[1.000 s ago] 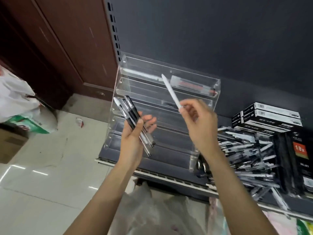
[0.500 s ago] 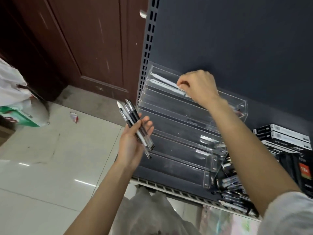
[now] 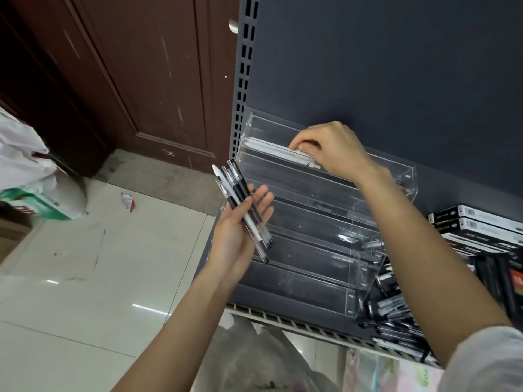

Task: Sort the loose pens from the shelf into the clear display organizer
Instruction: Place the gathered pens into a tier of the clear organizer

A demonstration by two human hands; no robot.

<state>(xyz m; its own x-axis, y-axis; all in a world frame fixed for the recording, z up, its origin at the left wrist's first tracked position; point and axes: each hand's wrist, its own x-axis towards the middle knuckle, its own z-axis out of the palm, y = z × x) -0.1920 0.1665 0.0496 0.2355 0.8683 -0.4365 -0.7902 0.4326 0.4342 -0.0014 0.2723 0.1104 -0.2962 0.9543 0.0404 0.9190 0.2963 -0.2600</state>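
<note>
White pen (image 3: 278, 152) pinched by right hand (image 3: 329, 149) in organizer (image 3: 325, 219); left hand (image 3: 237, 230) grips four pens (image 3: 244, 210).

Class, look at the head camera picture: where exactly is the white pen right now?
The white pen lies in the top tier of the clear organizer, upper middle of the head view, its right end under the right hand.

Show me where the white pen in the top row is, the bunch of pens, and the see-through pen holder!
white pen (image 3: 271, 147): head view, middle of its barrel in the top tier.
bunch of pens (image 3: 244, 206): head view, black grip section above the left hand's fingers.
clear organizer (image 3: 311, 239): head view, front wall of a middle tier.
</note>
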